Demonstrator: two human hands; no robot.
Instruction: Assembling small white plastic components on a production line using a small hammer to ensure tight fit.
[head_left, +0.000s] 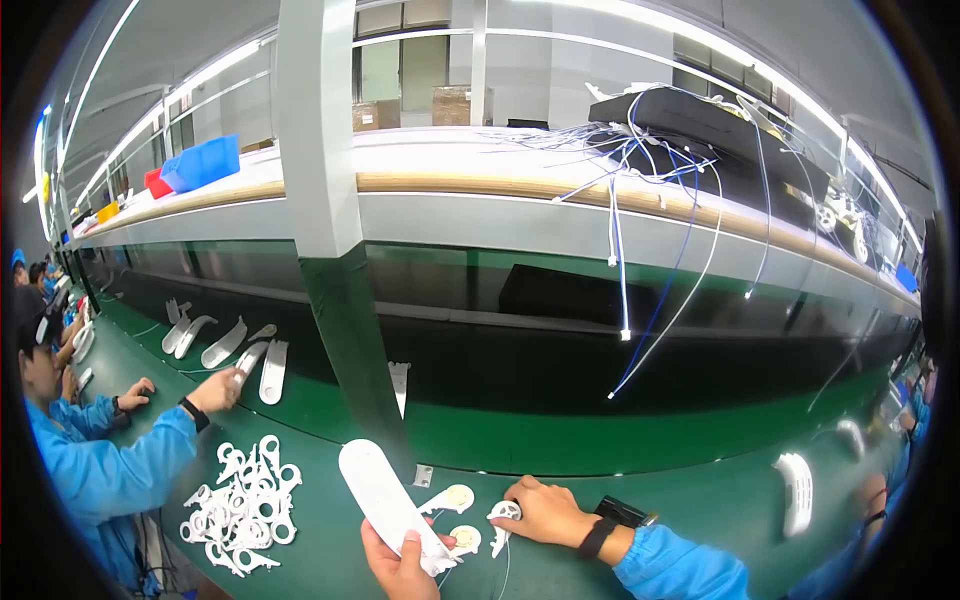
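My left hand (402, 572) is closed around the lower end of a long white plastic shell with a rounded top (380, 482), thumb across its face. My right hand (548, 512) is lowered to the green bench, its fingers closed on a small white ring-shaped part (505, 514) with a thin wire trailing from it. Between my hands lie two more white parts with round cream discs, an upper one (458, 497) and a lower one (466, 540) partly hidden by the shell. A small metallic piece (424, 475) lies beyond the shell.
A heap of white ring parts (245, 510) lies left. Beyond it, a co-worker's hand (215, 390) is at a row of white curved shells (272, 372). A black object (622, 511) is beside my right wrist. Cables (622, 280) dangle from the shelf; a post (345, 330) stands ahead.
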